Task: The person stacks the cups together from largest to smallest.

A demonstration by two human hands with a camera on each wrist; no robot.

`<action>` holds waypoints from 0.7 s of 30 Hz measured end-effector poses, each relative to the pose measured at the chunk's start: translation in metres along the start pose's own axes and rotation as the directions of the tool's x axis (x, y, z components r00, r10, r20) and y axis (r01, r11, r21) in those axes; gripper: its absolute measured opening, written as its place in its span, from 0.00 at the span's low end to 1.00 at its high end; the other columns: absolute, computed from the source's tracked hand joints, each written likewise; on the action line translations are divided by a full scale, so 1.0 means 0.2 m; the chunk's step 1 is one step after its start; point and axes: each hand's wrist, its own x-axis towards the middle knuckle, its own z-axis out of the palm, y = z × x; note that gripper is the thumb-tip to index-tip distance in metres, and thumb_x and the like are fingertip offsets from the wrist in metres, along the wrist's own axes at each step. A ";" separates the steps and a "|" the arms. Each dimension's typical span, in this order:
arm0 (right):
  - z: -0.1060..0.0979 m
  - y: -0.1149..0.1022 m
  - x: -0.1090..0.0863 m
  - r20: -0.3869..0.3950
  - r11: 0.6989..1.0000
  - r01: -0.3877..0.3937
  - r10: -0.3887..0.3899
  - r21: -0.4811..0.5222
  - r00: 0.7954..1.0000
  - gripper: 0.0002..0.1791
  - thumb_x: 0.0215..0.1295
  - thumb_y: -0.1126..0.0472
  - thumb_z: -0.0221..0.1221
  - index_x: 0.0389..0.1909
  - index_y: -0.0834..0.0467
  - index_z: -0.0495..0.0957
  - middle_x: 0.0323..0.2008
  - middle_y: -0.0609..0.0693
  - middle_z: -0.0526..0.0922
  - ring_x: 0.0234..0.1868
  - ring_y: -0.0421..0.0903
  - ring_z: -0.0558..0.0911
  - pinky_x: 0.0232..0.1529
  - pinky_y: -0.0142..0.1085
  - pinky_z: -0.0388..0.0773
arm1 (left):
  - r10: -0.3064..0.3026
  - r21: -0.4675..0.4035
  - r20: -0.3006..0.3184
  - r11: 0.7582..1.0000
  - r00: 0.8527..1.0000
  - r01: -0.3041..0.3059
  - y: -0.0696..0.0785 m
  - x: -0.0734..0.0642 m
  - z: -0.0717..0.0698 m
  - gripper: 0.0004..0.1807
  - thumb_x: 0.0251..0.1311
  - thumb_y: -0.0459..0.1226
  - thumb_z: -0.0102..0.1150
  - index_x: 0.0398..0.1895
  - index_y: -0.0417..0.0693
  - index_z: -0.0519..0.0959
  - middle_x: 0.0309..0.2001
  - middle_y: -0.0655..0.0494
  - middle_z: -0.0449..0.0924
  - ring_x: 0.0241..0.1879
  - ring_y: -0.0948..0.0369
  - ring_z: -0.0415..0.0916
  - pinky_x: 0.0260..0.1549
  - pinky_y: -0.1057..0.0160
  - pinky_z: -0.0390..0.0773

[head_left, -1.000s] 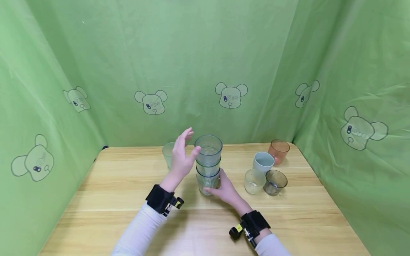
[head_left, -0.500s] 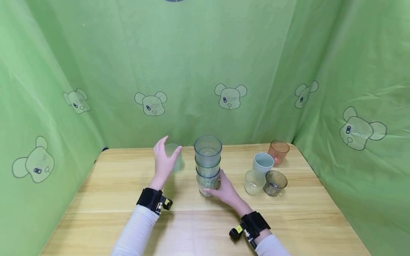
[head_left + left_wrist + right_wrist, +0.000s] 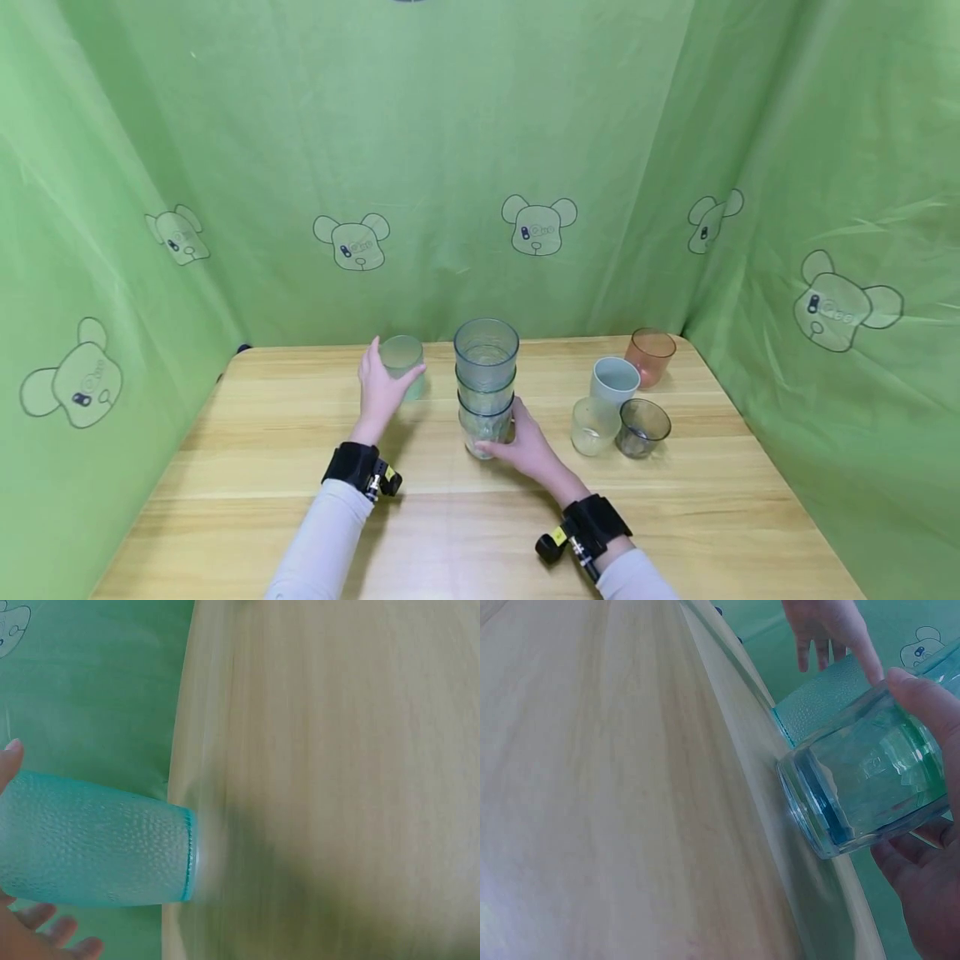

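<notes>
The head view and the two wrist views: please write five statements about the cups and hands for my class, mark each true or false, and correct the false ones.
1. The right hand grips the stack of glasses by its lower part. True.
2. The orange cup stands left of the stack of glasses. False: the orange cup stands to its right.
3. The left hand is at the teal glass, thumb on one side and fingers on the other. True.
4. The teal glass lies on its side. False: it stands upright.
5. The dark cup stands nearer the person than the orange cup. True.
</notes>
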 end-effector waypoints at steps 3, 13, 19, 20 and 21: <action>0.00 0.00 0.00 0.004 1.000 -0.007 0.007 -0.002 1.000 0.59 0.46 0.44 0.74 0.74 0.56 0.51 0.70 0.59 0.65 0.71 0.58 0.65 0.73 0.56 0.60 | -0.018 -0.001 0.026 1.000 0.999 0.018 -0.02 0.01 0.00 0.62 0.47 0.54 0.73 0.77 0.44 0.44 0.76 0.37 0.48 0.74 0.40 0.51 0.71 0.37 0.56; -0.01 -0.02 0.00 0.005 1.000 0.011 -0.011 0.004 1.000 0.56 0.48 0.44 0.74 0.72 0.58 0.53 0.69 0.60 0.65 0.71 0.59 0.65 0.73 0.57 0.61 | -0.035 -0.008 0.029 0.999 0.999 0.035 -0.03 0.03 0.00 0.57 0.48 0.53 0.72 0.75 0.41 0.50 0.73 0.36 0.57 0.70 0.40 0.58 0.69 0.39 0.61; 0.00 0.00 0.00 -0.004 1.000 0.007 -0.007 0.000 1.000 0.57 0.46 0.43 0.74 0.72 0.57 0.54 0.68 0.59 0.67 0.70 0.58 0.67 0.72 0.56 0.62 | -0.047 -0.029 0.005 0.998 0.999 0.048 -0.04 0.03 0.00 0.56 0.46 0.52 0.74 0.74 0.42 0.53 0.71 0.37 0.60 0.68 0.42 0.62 0.67 0.39 0.65; 0.00 0.00 0.00 -0.004 1.000 0.005 -0.005 0.001 1.000 0.57 0.46 0.44 0.74 0.72 0.57 0.54 0.67 0.59 0.67 0.70 0.58 0.67 0.72 0.56 0.62 | -0.046 -0.037 -0.003 0.998 0.999 0.046 -0.04 0.03 0.00 0.56 0.46 0.52 0.74 0.73 0.42 0.54 0.71 0.37 0.61 0.68 0.42 0.62 0.68 0.40 0.65; 0.00 0.00 0.00 -0.004 1.000 0.006 -0.006 0.001 1.000 0.56 0.46 0.44 0.74 0.72 0.57 0.54 0.67 0.59 0.68 0.70 0.57 0.67 0.72 0.56 0.62 | -0.041 -0.051 -0.011 0.998 0.999 0.040 -0.03 0.02 -0.01 0.56 0.46 0.52 0.74 0.73 0.42 0.54 0.70 0.38 0.61 0.68 0.42 0.62 0.68 0.40 0.64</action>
